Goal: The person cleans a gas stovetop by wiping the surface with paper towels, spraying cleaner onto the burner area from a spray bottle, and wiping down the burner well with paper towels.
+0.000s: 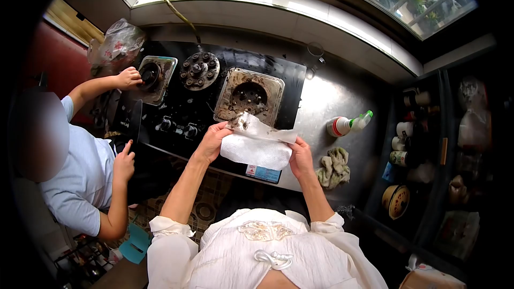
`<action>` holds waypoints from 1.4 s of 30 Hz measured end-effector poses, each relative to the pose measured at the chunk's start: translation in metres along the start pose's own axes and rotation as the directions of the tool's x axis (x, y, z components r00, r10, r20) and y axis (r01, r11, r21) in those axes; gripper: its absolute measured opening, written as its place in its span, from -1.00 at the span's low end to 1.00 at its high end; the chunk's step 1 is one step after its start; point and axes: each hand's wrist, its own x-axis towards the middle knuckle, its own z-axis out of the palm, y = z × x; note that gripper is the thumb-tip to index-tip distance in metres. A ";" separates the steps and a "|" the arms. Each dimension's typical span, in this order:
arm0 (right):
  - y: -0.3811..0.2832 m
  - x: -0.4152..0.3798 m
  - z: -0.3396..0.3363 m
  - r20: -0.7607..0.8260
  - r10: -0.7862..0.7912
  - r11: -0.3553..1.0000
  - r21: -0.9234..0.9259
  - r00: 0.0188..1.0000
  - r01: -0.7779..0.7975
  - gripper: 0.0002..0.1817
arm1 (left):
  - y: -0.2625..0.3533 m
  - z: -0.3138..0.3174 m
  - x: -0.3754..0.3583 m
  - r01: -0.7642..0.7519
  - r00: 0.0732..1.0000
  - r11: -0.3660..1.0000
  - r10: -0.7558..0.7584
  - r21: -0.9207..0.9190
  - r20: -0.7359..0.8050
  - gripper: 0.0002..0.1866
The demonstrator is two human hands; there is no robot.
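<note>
A white paper towel [256,151] with dark brown smears near its upper left corner is stretched between my two hands. My left hand [215,138] pinches its left edge, beside the stained part. On the other side my right hand [300,156] grips the right edge. Just beyond the towel is a greasy square drip pan [223,99] on the black gas cooktop [206,108], with dark residue around its round opening. A burner [199,70] with its cap off to view stands left of that pan.
At left, a co-worker's hand [129,78] touches a second drip pan [170,67]. A spray bottle [339,126] and a crumpled rag [335,168] lie on the steel counter [316,107] to the right. Dark shelves [415,182] hold jars. A plastic bag [122,43] sits at back left.
</note>
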 end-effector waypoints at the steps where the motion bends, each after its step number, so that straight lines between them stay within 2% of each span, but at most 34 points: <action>1: 0.002 0.002 -0.006 -0.002 0.000 1.000 0.002 1.000 0.000 -0.78 | 0.001 0.001 0.000 -0.007 1.000 1.000 0.006 -0.009 -0.013 -0.75; 2: 0.006 0.006 -0.017 0.077 -0.010 0.994 -0.105 0.997 0.018 -0.76 | -0.007 -0.008 0.004 0.008 0.998 1.000 -0.007 0.026 -0.058 -0.74; 3: 0.007 0.007 -0.020 0.156 -0.011 0.977 -0.207 0.988 0.044 -0.74 | -0.003 -0.001 -0.001 -0.018 1.000 1.000 0.018 -0.015 -0.009 -0.71; 4: 0.012 0.009 -0.021 0.207 -0.096 0.973 -0.187 0.974 0.136 -0.72 | -0.006 -0.005 -0.001 -0.023 0.999 0.993 0.026 -0.118 0.024 -0.70; 5: 0.014 0.011 -0.023 0.204 -0.096 0.974 -0.184 0.974 0.135 -0.72 | -0.008 -0.009 -0.001 -0.024 0.998 0.975 0.037 -0.220 0.055 -0.67; 7: 0.009 0.009 -0.017 0.182 -0.149 0.925 -0.321 0.972 0.202 -0.68 | 0.003 0.000 -0.008 0.006 0.998 0.968 0.009 -0.251 0.060 -0.63; 8: 0.008 0.011 -0.021 0.236 -0.153 0.899 -0.369 0.960 0.234 -0.68 | 0.006 0.003 -0.010 0.029 0.998 0.958 -0.011 -0.286 0.064 -0.59; 9: 0.004 0.009 -0.018 0.235 -0.153 0.901 -0.367 0.960 0.233 -0.68 | 0.001 -0.001 -0.006 0.030 0.998 0.958 -0.013 -0.284 0.064 -0.59; 11: -0.005 0.002 -0.007 0.267 -0.078 0.970 -0.203 0.961 0.135 -0.70 | -0.013 -0.014 0.003 0.027 0.999 0.989 -0.031 -0.143 -0.028 -0.57; 12: -0.003 0.002 -0.006 0.267 -0.076 0.971 -0.201 0.961 0.132 -0.70 | -0.013 -0.008 0.002 -0.052 0.998 0.996 0.049 -0.079 -0.035 -0.65; 13: 0.000 0.002 -0.005 0.244 -0.042 0.981 -0.173 0.969 0.086 -0.69 | -0.016 -0.006 0.004 -0.065 0.996 0.993 0.058 -0.094 -0.071 -0.76; 15: 0.008 0.000 0.000 0.221 -0.008 0.990 -0.139 0.975 0.039 -0.65 | -0.021 0.010 -0.003 -0.094 0.985 0.991 0.079 -0.098 -0.153 -0.61; 16: 0.014 -0.003 0.004 0.216 -0.110 0.955 -0.249 0.970 0.164 -0.64 | -0.021 0.018 -0.006 -0.036 0.988 0.975 0.002 -0.219 -0.154 -0.46; 17: 0.019 -0.005 0.008 0.220 -0.214 0.891 -0.355 0.952 0.282 -0.62 | -0.024 0.020 -0.005 0.073 0.985 0.923 -0.125 -0.377 -0.116 -0.45; 19: 0.025 -0.007 0.011 0.198 -0.207 0.926 -0.278 0.958 0.257 -0.62 | -0.018 0.037 -0.019 0.257 0.941 0.843 -0.330 -0.472 -0.077 -0.47; 20: 0.028 -0.006 0.011 0.188 -0.198 0.926 -0.286 0.962 0.247 -0.62 | -0.021 0.041 -0.021 0.314 0.935 0.841 -0.355 -0.441 -0.012 -0.50; 21: 0.032 -0.007 0.009 0.178 -0.186 0.926 -0.296 0.966 0.233 -0.62 | -0.027 0.043 -0.018 0.303 0.934 0.838 -0.356 -0.453 -0.034 -0.52; 23: 0.036 -0.006 0.005 0.169 -0.185 0.918 -0.322 0.968 0.232 -0.62 | -0.028 0.041 -0.008 0.201 0.971 0.912 -0.234 -0.356 -0.052 -0.56; 24: 0.037 -0.007 0.004 0.116 -0.211 0.912 -0.334 0.971 0.238 -0.62 | -0.014 0.053 -0.009 0.102 0.980 0.968 -0.137 -0.229 -0.142 -0.59; 25: 0.038 -0.008 0.002 0.062 -0.238 0.905 -0.348 0.969 0.244 -0.62 | -0.001 0.063 -0.008 0.013 0.986 0.993 -0.032 -0.118 -0.163 -0.69; 26: 0.037 -0.008 -0.002 -0.002 -0.276 0.898 -0.357 0.961 0.257 -0.62 | -0.003 0.064 0.001 -0.101 0.977 0.991 0.115 0.087 -0.178 -0.73; 27: 0.035 -0.009 -0.008 -0.067 -0.312 0.891 -0.366 0.948 0.268 -0.62 | 0.001 0.071 0.006 -0.208 0.952 0.935 0.261 0.289 -0.160 -0.77; 28: 0.032 -0.012 -0.016 -0.109 -0.319 0.893 -0.368 0.941 0.260 -0.64 | 0.002 0.081 0.005 -0.253 0.887 0.649 0.452 0.717 -0.095 -0.81; 29: 0.028 -0.015 -0.025 -0.150 -0.325 0.894 -0.369 0.934 0.252 -0.66 | 0.000 0.092 0.001 -0.224 0.904 0.497 0.428 0.838 -0.012 -0.78; 30: 0.025 -0.017 -0.036 -0.161 -0.325 0.898 -0.362 0.932 0.251 -0.66 | -0.013 0.093 0.005 -0.424 0.810 0.212 0.524 0.880 0.264 -0.70; 31: 0.024 -0.019 -0.048 -0.194 -0.324 0.892 -0.390 0.926 0.231 -0.67 | -0.032 0.089 0.013 -0.581 0.660 -0.096 0.526 0.808 0.537 -0.62; 33: 0.026 -0.026 -0.064 -0.243 -0.323 0.889 -0.408 0.915 0.206 -0.68 | -0.066 0.094 0.020 -0.507 0.778 -0.328 0.223 0.797 0.587 -0.40; 34: 0.026 -0.028 -0.071 -0.270 -0.316 0.897 -0.397 0.909 0.194 -0.69 | -0.074 0.101 0.020 -0.510 0.792 -0.314 0.191 0.801 0.579 -0.23; 35: 0.026 -0.030 -0.078 -0.299 -0.306 0.905 -0.385 0.904 0.180 -0.70 | -0.079 0.107 0.027 -0.523 0.788 -0.314 0.176 0.793 0.590 -0.23; 37: 0.031 -0.037 -0.089 -0.323 -0.307 0.907 -0.385 0.895 0.172 -0.71 | -0.070 0.126 0.042 -0.433 0.831 -0.323 0.218 0.841 0.511 -0.16; 38: 0.034 -0.038 -0.094 -0.353 -0.292 0.917 -0.367 0.889 0.156 -0.72 | -0.069 0.126 0.062 -0.422 0.817 -0.357 0.248 0.833 0.521 -0.16; 40: 0.034 -0.035 -0.098 -0.383 -0.278 0.928 -0.343 0.881 0.144 -0.73 | -0.061 0.125 0.108 -0.403 0.778 -0.410 0.317 0.818 0.542 -0.28; 41: 0.035 -0.037 -0.100 -0.392 -0.275 0.931 -0.335 0.878 0.143 -0.73 | -0.051 0.127 0.129 -0.376 0.753 -0.503 0.323 0.778 0.573 -0.32; 42: 0.034 -0.037 -0.102 -0.399 -0.278 0.933 -0.330 0.874 0.146 -0.74 | -0.047 0.123 0.155 -0.370 0.729 -0.512 0.358 0.775 0.584 -0.38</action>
